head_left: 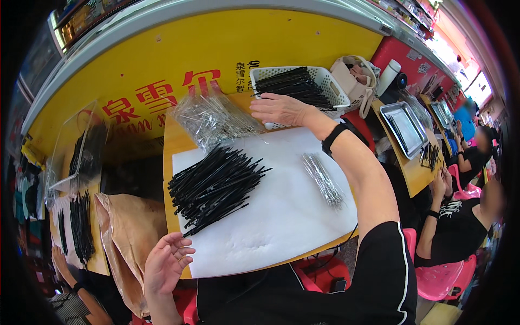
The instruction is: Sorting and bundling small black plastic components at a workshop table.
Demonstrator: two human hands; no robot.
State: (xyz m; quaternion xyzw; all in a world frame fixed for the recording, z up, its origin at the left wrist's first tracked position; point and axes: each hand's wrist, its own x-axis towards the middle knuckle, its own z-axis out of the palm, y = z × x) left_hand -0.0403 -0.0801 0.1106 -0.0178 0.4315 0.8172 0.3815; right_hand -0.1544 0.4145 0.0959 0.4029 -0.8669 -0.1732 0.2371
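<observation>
Extending the right grip (285, 110) toward one o'clock of the white mat (281, 227), with fingers straight and close together, pinching nothing visible, over the near edge of the white basket (337, 89) full of black sticks (297, 85); cannot tell touching from hovering. Holding the left grip (167, 264) at eight o'clock, loosely curled and empty, near the lower end of the heap of black sticks (216, 189). Probably at the step of reaching to the basket, whether for fetching or for tidying hard to tell. For taking sticks, would need bending the right fingers down around a few without tipping the basket. Note that heap at ten o'clock on the mat, the silver strands (324, 181) at two, the clear bag (215, 120) at eleven on the wooden worktop (173, 140).
</observation>
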